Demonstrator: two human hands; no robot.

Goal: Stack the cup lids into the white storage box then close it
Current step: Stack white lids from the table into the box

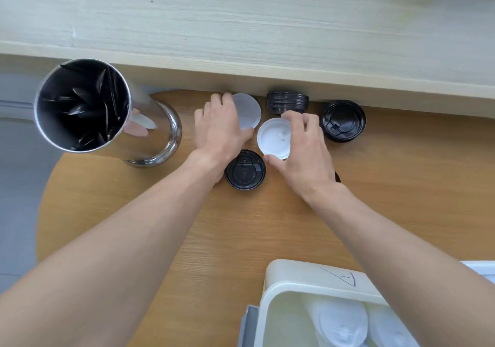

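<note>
Two white cup lids lie at the back of the wooden table. My left hand rests over the left one, thumb at its near edge. My right hand pinches the other white lid between thumb and fingers. One black lid lies just in front of them, another black lid sits to the right, and a stack of black lids stands behind. The open white storage box is at the bottom right with white lids inside.
A tall shiny metal bin lined with a black bag stands at the left of the table. A pale wooden ledge overhangs the back. The box's grey lid part hangs at its left side.
</note>
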